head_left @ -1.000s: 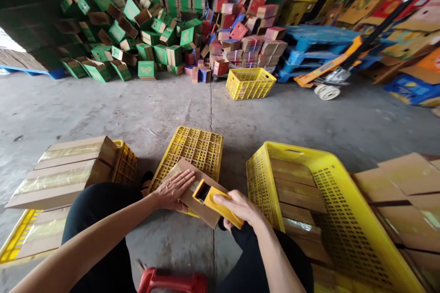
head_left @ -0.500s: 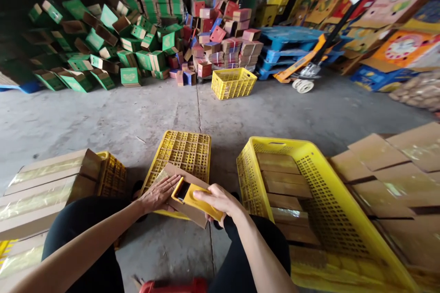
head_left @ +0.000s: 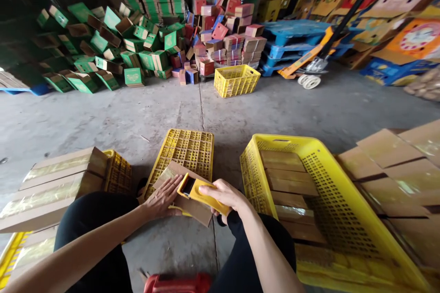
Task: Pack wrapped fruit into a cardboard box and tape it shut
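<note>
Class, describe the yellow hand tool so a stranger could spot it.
Find the yellow crate at front centre, brown cardboard over its near end. Above that, the right hand grips the yellow tool: smooth, with a dark opening, unlike that perforated crate.

Carton [head_left: 197, 213] of matt brown cardboard, dispenser [head_left: 206, 196] of smooth yellow plastic, tape [head_left: 60, 166] glossy on stacked boxes [head_left: 34, 219], latticed crate [head_left: 187, 146] of yellow plastic, big crate [head_left: 347, 192] of smooth perforated plastic, trousers [head_left: 110, 265] of dark matt cloth, floor [head_left: 113, 119] of rough dull concrete.
</note>
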### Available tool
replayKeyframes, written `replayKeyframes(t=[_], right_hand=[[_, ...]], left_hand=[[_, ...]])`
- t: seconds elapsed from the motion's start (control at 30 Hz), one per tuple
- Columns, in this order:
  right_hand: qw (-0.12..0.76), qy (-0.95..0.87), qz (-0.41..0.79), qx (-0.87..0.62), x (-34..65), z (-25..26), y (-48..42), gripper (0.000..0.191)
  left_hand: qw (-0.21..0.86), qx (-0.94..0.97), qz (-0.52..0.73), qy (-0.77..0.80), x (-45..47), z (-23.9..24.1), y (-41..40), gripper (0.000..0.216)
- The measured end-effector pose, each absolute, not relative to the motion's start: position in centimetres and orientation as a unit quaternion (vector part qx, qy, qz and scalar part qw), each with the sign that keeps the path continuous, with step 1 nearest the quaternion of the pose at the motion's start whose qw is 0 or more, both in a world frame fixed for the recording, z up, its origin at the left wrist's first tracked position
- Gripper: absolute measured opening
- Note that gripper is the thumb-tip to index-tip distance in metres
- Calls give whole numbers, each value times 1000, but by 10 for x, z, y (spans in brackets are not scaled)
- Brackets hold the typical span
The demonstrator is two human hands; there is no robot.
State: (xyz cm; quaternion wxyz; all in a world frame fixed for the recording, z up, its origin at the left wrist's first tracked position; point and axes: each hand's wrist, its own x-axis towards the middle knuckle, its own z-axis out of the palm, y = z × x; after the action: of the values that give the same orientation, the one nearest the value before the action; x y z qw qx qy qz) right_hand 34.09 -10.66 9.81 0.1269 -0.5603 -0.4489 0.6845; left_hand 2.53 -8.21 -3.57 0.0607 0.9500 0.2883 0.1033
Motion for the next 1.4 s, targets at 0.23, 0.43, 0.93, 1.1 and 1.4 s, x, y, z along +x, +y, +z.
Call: replayKeyframes(t=[0.23, 0.43, 0.93, 1.1, 1.4], right_hand=[[95, -464, 641, -604, 347, 98, -114, 47], [80, -485, 625, -606, 355, 88, -118, 49], [79, -440, 672, -590, 387, 69, -136, 50], [96, -444, 680, -575, 387, 60, -140, 51], [76, -442, 660, -603, 377, 74, -140, 50]], left_hand=[[47, 955, 124, 266, 47, -45, -77, 126], [24, 953, 95, 286, 46, -45, -76, 126], [74, 950, 91, 288, 44, -35, -74, 119], [86, 948, 76, 298, 48, -32, -76, 106], [76, 951, 79, 290, 49, -28, -82, 102]])
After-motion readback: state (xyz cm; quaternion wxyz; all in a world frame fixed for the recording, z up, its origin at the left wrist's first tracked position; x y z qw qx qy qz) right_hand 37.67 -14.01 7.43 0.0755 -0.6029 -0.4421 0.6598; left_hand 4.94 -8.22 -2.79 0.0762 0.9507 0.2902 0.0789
